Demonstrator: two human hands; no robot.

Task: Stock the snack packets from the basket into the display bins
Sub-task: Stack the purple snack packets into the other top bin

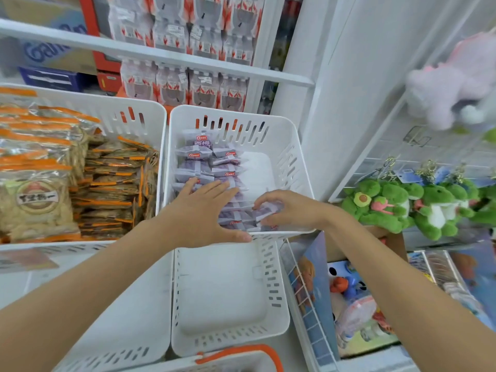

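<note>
The left hand lies flat with its fingers straight, pressing on a row of small glossy purple-and-white snack packets inside the white slotted plastic bin. The right hand has its fingers curled, gripping a crinkled purple-and-white packet at the bin's front right corner. A white slotted basket with a smooth orange handle sits at the bottom edge.

Small purple-and-white snack packets stand packed in rows inside a white slotted bin, filling its left side. A white basket with an orange handle sits nearest.
</note>
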